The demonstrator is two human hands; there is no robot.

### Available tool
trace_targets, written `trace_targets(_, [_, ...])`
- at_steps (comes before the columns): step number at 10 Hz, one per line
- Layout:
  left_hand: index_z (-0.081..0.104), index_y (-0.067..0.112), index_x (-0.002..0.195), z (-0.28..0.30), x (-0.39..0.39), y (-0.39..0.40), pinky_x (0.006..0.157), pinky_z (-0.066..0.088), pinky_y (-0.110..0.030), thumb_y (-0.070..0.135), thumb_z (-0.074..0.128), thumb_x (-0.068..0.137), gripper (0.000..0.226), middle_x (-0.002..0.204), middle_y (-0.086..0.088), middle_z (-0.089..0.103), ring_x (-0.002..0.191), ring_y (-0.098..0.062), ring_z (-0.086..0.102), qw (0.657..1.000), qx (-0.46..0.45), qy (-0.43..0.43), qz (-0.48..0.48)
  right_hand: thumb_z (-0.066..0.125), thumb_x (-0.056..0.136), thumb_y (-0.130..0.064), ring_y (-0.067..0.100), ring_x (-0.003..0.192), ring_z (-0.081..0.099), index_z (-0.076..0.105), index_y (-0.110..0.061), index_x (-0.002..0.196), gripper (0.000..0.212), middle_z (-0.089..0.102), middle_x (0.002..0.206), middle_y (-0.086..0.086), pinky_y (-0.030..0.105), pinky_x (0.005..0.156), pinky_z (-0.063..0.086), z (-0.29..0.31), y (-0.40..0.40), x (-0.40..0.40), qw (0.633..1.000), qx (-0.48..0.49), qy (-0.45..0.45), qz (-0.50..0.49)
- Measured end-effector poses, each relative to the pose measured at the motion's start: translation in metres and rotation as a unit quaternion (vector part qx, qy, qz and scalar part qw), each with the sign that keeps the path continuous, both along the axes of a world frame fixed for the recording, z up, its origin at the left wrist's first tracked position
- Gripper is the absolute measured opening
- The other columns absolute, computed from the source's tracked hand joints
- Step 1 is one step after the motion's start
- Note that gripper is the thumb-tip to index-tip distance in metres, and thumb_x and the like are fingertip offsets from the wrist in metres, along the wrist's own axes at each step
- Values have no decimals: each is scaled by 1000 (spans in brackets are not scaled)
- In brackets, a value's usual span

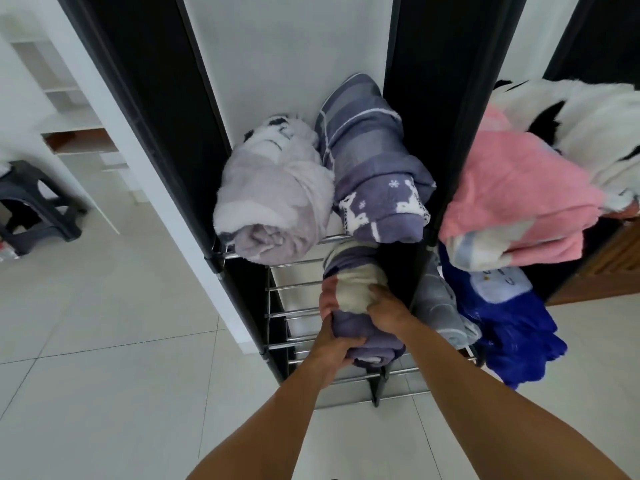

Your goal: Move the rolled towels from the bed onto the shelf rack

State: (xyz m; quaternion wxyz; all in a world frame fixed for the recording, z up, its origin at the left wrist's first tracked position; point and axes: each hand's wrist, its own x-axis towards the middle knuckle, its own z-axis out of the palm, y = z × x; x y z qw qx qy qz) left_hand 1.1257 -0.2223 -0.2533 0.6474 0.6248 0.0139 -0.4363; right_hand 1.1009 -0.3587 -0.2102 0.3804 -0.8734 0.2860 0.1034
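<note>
Both my hands grip a rolled purple, cream and pink towel [349, 289] lying on a lower tier of the shelf rack [294, 312], whose metal bars show to its left. My left hand [334, 348] clasps the roll's near left end. My right hand [388, 313] presses on its right side. On the tier above lie a pale lilac and white rolled towel [273, 195] and, touching it on the right, a purple plaid rolled towel with white snowflakes [374, 174].
Black fabric side panels [156, 98] frame the rack. The neighbouring section holds a pink folded blanket [512, 202], a white and black fluffy one [588, 126], a grey towel [440, 306] and a blue one [516, 327]. A dark stool [31, 206] stands far left on the tiled floor.
</note>
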Motion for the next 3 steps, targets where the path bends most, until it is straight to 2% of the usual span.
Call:
trace_targets(1, [40, 21, 137, 1, -7, 2, 81, 60, -39, 3, 71, 79, 68, 130, -5, 57, 107, -23, 61, 999, 31, -33, 5, 36, 99, -8, 27, 146, 26, 24, -7, 151, 53, 21, 160, 15, 24, 113, 20, 2, -2, -15, 1000, -11, -6, -16])
trace_targets(2, [39, 16, 136, 18, -16, 6, 97, 50, -46, 15, 70, 83, 62, 136, -9, 53, 108, -25, 56, 991, 111, -80, 9, 43, 97, -8, 27, 142, 34, 37, -6, 146, 49, 34, 155, 15, 24, 112, 23, 13, 1, -33, 998, 32, -40, -37])
trace_targets(3, [40, 10, 138, 29, -44, 37, 94, 50, -36, 23, 69, 83, 63, 136, -12, 54, 111, -26, 57, 957, 211, -195, -40, 55, 92, -6, 31, 127, 51, 55, -3, 129, 37, 59, 128, 15, 32, 105, 38, 23, 5, -62, 983, 119, -103, -94])
